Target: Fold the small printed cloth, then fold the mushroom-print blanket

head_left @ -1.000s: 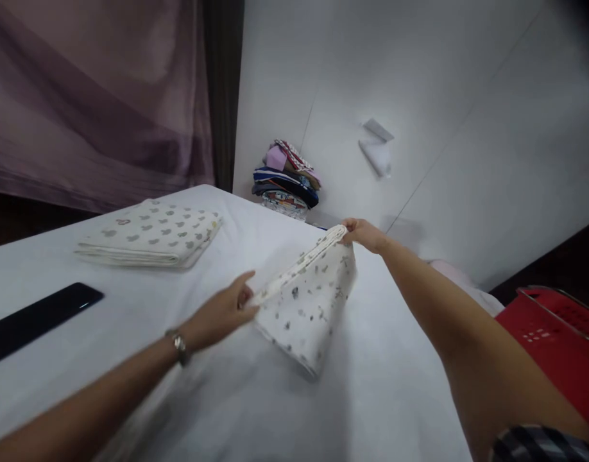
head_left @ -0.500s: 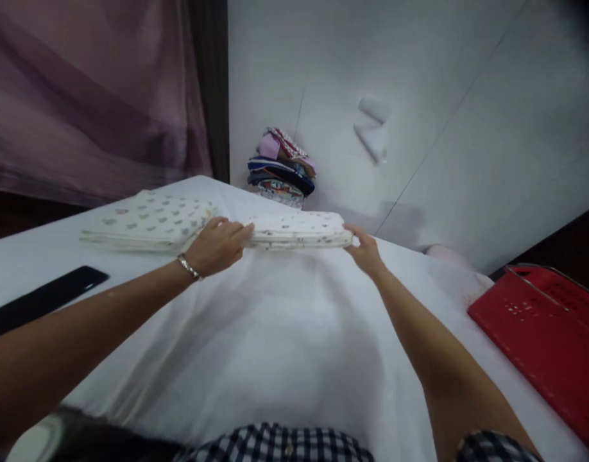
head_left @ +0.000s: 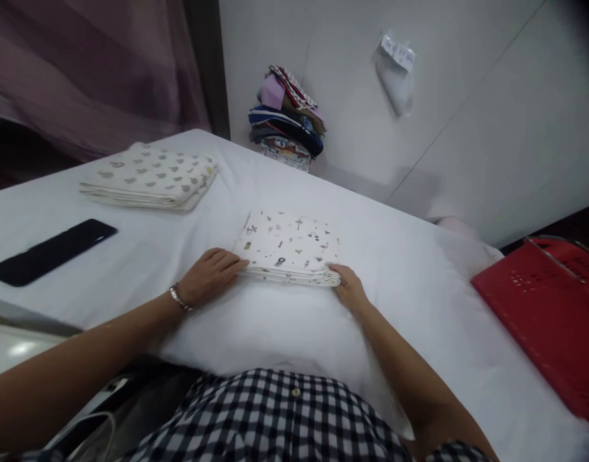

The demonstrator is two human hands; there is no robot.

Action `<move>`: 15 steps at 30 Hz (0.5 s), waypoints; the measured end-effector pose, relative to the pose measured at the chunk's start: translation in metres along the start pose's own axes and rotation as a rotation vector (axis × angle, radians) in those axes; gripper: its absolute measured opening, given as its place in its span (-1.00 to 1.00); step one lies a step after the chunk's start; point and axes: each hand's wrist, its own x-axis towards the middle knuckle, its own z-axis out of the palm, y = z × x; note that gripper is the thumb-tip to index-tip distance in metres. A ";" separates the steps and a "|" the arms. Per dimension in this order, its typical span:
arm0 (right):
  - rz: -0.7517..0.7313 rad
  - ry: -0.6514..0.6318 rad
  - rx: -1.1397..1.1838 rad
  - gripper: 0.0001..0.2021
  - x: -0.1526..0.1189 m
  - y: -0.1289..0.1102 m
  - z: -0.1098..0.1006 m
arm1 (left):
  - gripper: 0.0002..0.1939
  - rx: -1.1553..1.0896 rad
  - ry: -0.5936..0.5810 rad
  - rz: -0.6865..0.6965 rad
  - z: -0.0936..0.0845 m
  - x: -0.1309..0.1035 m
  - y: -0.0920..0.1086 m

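A folded white cloth [head_left: 289,240] with small palm-tree and animal prints lies on the white-covered table in front of me, its layered fold facing me. My left hand [head_left: 215,276], with a bracelet at the wrist, grips its near left corner; the thumb is hidden. My right hand [head_left: 351,289] pinches the near right corner, thumb on top. To the left sits a second folded cloth [head_left: 153,176], cream with grey leaf-like prints, apart from both hands.
A black phone [head_left: 51,251] lies on the white sheet [head_left: 395,256] at left. A red basket [head_left: 545,314] stands at the right edge. Beyond the far edge are a stack of folded clothes [head_left: 287,125] and a plastic bag [head_left: 395,74] on the floor.
The printed cloth has come nearer to me and down onto the table, both hands still on its near corners. It has parted from the leaf-print cloth. My view has shifted.
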 end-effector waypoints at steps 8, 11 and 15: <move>-0.052 -0.125 -0.029 -0.64 -0.020 -0.004 -0.008 | -0.67 -0.039 -0.011 -0.013 -0.002 -0.004 0.004; 0.026 -0.069 0.106 -0.68 -0.025 -0.014 -0.013 | -0.68 -0.087 0.002 -0.040 -0.003 -0.003 0.004; 0.224 0.097 0.358 -0.77 -0.024 -0.026 -0.014 | -0.68 -0.186 0.083 -0.080 0.000 0.000 0.002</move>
